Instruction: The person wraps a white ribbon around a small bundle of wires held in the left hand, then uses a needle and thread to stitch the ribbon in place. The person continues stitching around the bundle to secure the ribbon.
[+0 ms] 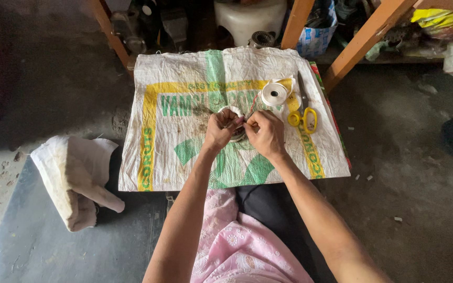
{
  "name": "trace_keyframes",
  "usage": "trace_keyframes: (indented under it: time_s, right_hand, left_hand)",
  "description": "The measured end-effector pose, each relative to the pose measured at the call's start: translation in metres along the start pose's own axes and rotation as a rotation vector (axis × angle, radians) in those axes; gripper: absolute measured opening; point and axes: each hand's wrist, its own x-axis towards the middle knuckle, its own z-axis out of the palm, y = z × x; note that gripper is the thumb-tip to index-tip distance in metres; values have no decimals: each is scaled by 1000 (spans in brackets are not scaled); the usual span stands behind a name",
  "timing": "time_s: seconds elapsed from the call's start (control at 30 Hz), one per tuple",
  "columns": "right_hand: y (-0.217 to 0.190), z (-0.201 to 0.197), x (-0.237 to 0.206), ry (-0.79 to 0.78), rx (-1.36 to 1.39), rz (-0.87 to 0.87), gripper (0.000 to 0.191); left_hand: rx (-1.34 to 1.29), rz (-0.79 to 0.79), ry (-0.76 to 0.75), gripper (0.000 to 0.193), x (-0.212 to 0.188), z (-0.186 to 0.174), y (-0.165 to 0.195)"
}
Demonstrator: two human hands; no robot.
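My left hand (219, 129) and my right hand (266, 133) meet over a small round ring-shaped part (235, 111) that lies on a white woven sack (184, 157) with green and yellow print. Both hands have their fingers pinched at the ring, and a thin red wire (252, 105) runs up from between them. What exactly each finger grips is hidden by the hands. A white roll of tape (274, 94) sits just beyond my right hand, with yellow-handled scissors (303, 112) to its right.
A crumpled white cloth (74, 178) lies on the floor at the left. Wooden frame legs (365, 36), a white container (250, 18) and dark metal parts (142, 26) stand behind the sack. Bare concrete floor lies to the right.
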Motion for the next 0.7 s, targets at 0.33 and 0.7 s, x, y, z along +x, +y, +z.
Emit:
trace_keyframes:
  time_s: [0.33, 0.7]
  right_hand:
    - [-8, 11, -5, 161, -59, -43, 20]
    - [-3, -1, -7, 29, 151, 17, 18]
  left_hand:
    - [25, -17, 34, 17, -1, 4, 1]
    - [-44, 19, 3, 14, -1, 3, -4]
